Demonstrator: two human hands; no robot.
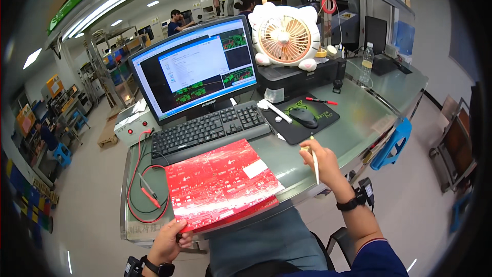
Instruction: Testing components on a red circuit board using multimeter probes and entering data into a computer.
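A large red printed circuit board [218, 182] lies tilted at the desk's front edge, its near side overhanging my lap. Another red edge shows under it, perhaps a second board. At its near left corner my left hand [169, 240] is closed, pinching the board between thumb and fingers. My right hand [324, 163] is raised over the desk's front edge, right of the board. Its fingers are closed round a slim white pen-like stick [315, 168] that points down. Whether it is a pen or another tool cannot be made out.
Behind the board are a black keyboard [205, 132] and a monitor [197, 66]. A mouse [304, 117] and red marker [322, 101] lie on a mouse pad. A fan [284, 36] stands on a printer. Red and black test leads [151, 196] lie left; a bottle [366, 64] stands right.
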